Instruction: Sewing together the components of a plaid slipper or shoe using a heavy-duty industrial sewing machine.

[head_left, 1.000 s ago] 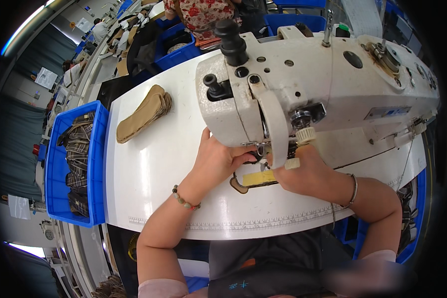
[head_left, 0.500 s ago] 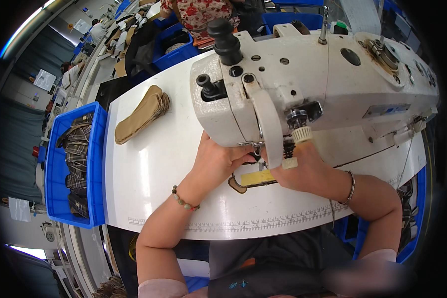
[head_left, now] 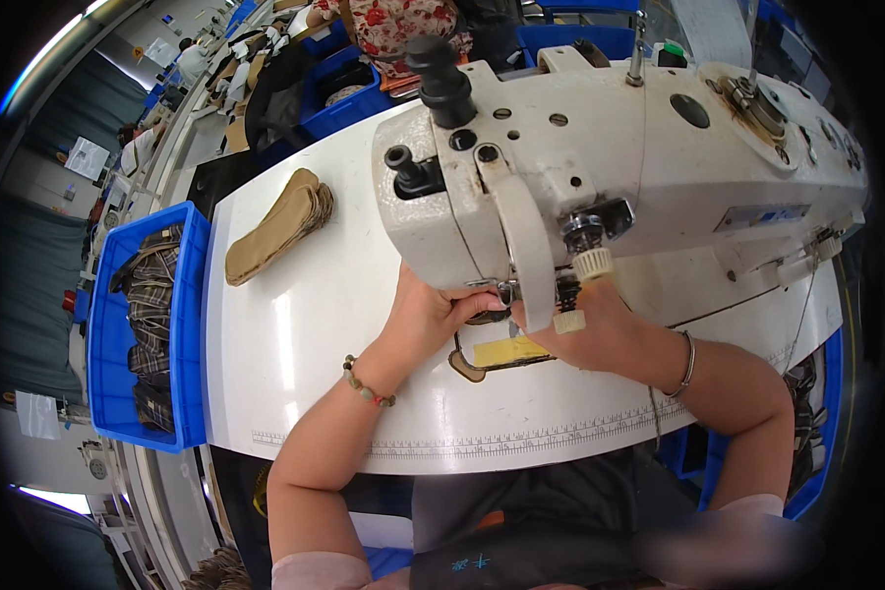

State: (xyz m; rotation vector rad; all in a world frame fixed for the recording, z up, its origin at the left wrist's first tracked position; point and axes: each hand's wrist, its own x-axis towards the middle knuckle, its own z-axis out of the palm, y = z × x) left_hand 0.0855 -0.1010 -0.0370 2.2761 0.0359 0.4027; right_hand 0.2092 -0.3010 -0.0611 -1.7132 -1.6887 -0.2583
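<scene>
A white sewing machine stands over the table, its needle area mostly hidden by its own head and my fingers. My left hand is closed, thumb and finger pinching the edge of a dark fabric piece beside the presser foot. My right hand lies on the other side of the foot, its fingers bent down and partly covered by the machine's lever and knobs. Just in front, between the hands, are a yellow strip and a tan piece with a dark edge.
A stack of tan, sole-shaped pieces lies on the white table at left. Beside the table, a blue crate holds plaid fabric. A printed ruler follows the near edge. Another person sits beyond the machine.
My left thumb and fingers have shifted slightly at the presser foot, and more of the dark fabric shows beside them. The right hand stays nearly in place.
</scene>
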